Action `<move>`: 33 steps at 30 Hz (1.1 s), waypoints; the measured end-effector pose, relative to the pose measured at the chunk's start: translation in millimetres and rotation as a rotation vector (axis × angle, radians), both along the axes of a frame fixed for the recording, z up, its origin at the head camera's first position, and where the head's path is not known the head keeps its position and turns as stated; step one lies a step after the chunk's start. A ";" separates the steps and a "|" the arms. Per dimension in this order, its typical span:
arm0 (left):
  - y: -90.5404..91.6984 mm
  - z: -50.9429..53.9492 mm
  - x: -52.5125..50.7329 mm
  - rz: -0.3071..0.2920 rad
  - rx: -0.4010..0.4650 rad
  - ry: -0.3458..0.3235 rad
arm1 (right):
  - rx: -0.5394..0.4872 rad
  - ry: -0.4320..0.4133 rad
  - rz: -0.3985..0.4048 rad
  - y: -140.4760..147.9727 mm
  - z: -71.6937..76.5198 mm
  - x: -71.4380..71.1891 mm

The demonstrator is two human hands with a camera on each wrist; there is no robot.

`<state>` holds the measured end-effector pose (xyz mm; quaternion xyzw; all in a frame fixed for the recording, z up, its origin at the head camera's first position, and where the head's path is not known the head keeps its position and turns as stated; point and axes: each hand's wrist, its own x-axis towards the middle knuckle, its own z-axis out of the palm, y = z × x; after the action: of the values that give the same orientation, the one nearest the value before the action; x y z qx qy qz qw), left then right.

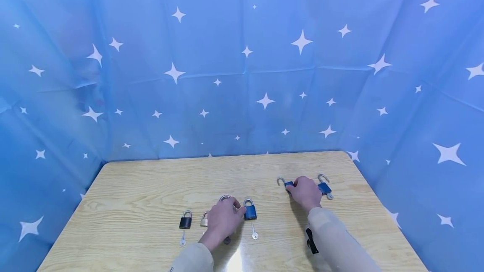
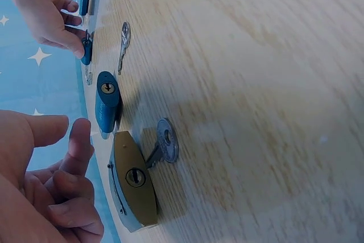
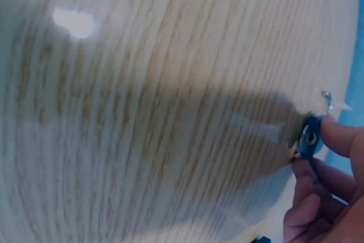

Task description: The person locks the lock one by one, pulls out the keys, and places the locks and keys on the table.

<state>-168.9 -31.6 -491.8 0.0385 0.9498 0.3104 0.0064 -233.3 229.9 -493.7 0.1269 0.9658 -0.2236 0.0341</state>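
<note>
My right hand pinches a blue padlock between thumb and fingers; its shackle stands open, pointing toward the back left. To its right lies another blue padlock, also with its shackle open, and a key at its base. My left hand hovers with loosely bent fingers and holds nothing. Beneath and beside it is a brass-coloured padlock, mostly hidden in the head view, with a key near its keyhole. A closed blue padlock lies just right of the left fingertips.
Left of my left hand lie a black padlock with a key below it, and a small pale brass padlock, partly covered. One more key lies before the closed blue padlock. A starry blue curtain surrounds the wooden table.
</note>
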 end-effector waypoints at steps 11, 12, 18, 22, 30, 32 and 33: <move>0.2 -0.7 0.6 -0.009 0.018 0.003 | -0.023 0.010 0.026 -3.1 -4.0 -1.9; 0.3 -0.7 0.5 -0.009 0.020 0.004 | -0.030 0.006 0.026 -3.6 -2.9 -1.4; 0.7 -0.2 0.0 -0.006 0.023 0.011 | -0.047 -0.034 0.027 -3.8 -0.9 -0.5; 0.5 0.4 -1.2 -0.018 0.024 0.012 | -0.093 -0.061 0.041 -2.3 -2.1 2.3; -2.0 9.2 -7.4 -0.045 0.055 0.097 | -0.341 -0.071 0.084 -8.4 0.0 17.9; -2.7 12.1 -8.4 -0.052 0.072 0.119 | -0.415 -0.079 0.085 -13.0 2.3 22.4; -3.0 13.4 -8.9 -0.056 0.078 0.126 | -0.449 -0.081 0.083 -15.8 3.1 24.4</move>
<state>-177.8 -34.6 -478.4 0.0850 0.9341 0.3438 -0.0462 -208.8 214.1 -490.6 0.0853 0.8940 -0.4261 0.1094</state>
